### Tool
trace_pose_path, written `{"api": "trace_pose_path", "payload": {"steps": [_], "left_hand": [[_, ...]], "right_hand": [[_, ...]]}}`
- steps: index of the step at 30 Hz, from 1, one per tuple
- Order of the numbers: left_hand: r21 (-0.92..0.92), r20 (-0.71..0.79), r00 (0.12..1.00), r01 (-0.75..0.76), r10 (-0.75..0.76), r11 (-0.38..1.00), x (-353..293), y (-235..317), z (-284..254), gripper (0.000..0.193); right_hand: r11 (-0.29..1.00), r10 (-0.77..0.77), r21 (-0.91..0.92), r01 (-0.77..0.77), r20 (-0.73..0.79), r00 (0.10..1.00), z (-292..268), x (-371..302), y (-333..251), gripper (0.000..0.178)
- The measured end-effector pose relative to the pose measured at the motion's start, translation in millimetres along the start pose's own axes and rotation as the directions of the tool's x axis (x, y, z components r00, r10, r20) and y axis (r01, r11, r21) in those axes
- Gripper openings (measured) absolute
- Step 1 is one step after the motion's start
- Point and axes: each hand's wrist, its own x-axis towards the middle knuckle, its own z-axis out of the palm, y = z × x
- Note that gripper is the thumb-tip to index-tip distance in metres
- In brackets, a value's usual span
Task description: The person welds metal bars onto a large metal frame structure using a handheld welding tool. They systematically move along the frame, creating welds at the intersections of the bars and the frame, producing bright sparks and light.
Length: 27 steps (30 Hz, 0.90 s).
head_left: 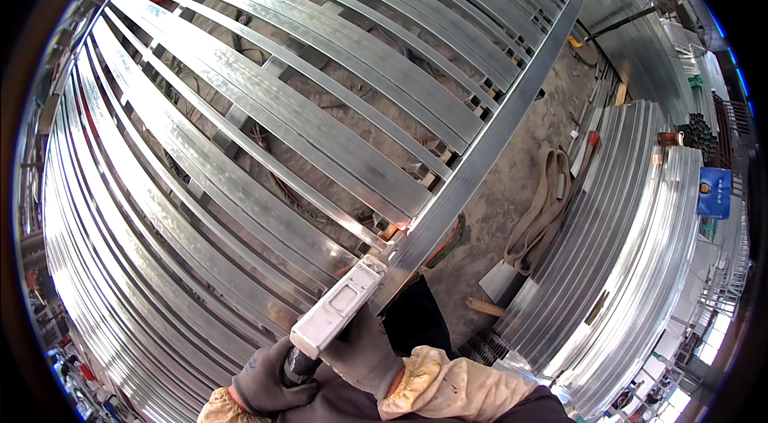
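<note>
A white, boxy handheld welding gun (340,305) slants up from my hands. Gloved in grey, my left hand (270,381) wraps round its dark handle. My right hand (364,355), also gloved, grips the body from below and the right, its fingers partly hidden. The gun's nose is at the joint where the slats meet a long metal crossbar (480,151). A reddish glow shows on the metal just beyond the nose. Shiny metal slats (320,119) run side by side from the crossbar toward the far left, with gaps between them.
Stacked metal profiles (616,239) lie to the right. A tan strap (538,211) is looped on the concrete floor (488,215) beside them. A wood piece (485,307) lies near the stack's front end. Cables show below the slats. A blue box (714,193) stands at the far right.
</note>
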Motion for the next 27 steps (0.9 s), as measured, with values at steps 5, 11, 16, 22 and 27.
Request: {"api": "trace_pose_path", "payload": {"steps": [5, 11, 16, 22, 27], "left_hand": [[0.001, 0.001, 1.0, -0.007, 0.007, 1.0, 2.2, -4.2, -0.6, 0.074], [-0.002, 0.036, 0.999, 0.024, -0.024, 1.0, 3.9, -1.2, -2.4, 0.073], [0.0, 0.039, 0.999, 0.03, -0.03, 1.0, 2.6, -5.6, -1.8, 0.073], [-0.002, 0.019, 1.0, 0.021, -0.021, 1.0, 1.7, -9.3, -0.5, 0.074], [-0.011, 0.023, 1.0, 0.005, -0.004, 1.0, 4.6, -7.0, -0.9, 0.073]], "right_hand": [[0.997, 0.044, 0.064, -0.042, -0.018, 0.999, -2.4, 5.3, -8.9, 0.049], [0.998, 0.04, -0.05, -0.038, 0.04, 0.998, -2.1, 4.5, 2.3, 0.048], [0.997, 0.076, 0.0, -0.076, 0.03, 0.997, -2.7, 3.4, -2.2, 0.048], [0.999, 0.039, -0.017, -0.04, -0.018, 0.999, -0.1, 4.6, 3.0, 0.043], [0.999, 0.017, -0.035, -0.016, 0.038, 0.999, -2.8, 5.8, 2.6, 0.041]]}}
